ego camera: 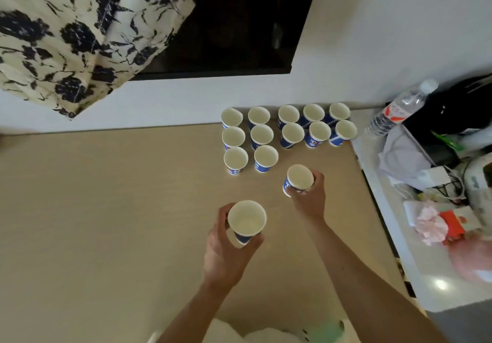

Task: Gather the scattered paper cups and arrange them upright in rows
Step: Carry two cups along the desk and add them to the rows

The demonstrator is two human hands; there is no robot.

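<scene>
Upright, twelve empty cups (262,134) in rows, each hand's grip holding one more

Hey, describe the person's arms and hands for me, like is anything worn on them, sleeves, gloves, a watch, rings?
Both arms are bare from wrist to as far up as the view shows; no sleeves reach the forearms. The left hand and the right hand wear no gloves. No watch, bracelet or band shows at either wrist, and no ring is visible on the fingers that can be seen, though some fingers are hidden.
</scene>
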